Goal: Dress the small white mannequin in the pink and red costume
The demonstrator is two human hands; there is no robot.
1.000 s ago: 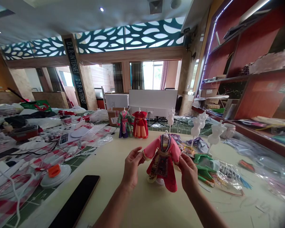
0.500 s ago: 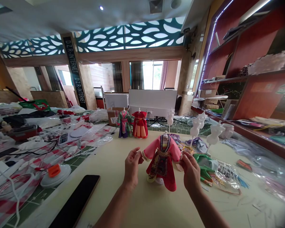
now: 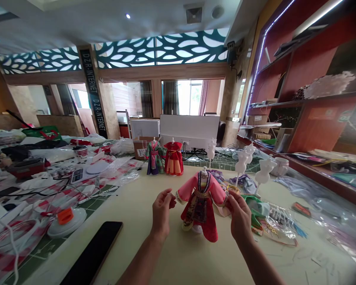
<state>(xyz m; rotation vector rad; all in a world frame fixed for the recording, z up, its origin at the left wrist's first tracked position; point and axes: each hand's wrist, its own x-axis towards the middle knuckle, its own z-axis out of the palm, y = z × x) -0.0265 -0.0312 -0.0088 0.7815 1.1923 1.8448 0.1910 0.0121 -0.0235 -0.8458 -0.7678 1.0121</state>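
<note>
A small doll's robe (image 3: 200, 208) with pink sleeves, a red skirt, a patterned front panel and a beaded necklace hangs upright on a mini dress form (image 3: 204, 172). My right hand (image 3: 239, 209) pinches the cuff of the sleeve on the right. Beside the left cuff, my left hand (image 3: 161, 209) has loosely bent fingers, with a slight gap between them and the fabric. Both sleeves are spread outward. A pale ribbon or strip of cloth (image 3: 222, 210) shows under the right sleeve.
Behind stand a green robe (image 3: 154, 156) and a red dress (image 3: 174, 158) on forms. Several bare white forms (image 3: 241, 163) stand at right, near fabric scraps and a plastic packet (image 3: 280, 221). A black phone (image 3: 93, 253) lies front left; clutter and cables cover the left side.
My left hand has come off the left cuff and shifted slightly left and down. My right hand stays at the right cuff. The view has tilted slightly.
</note>
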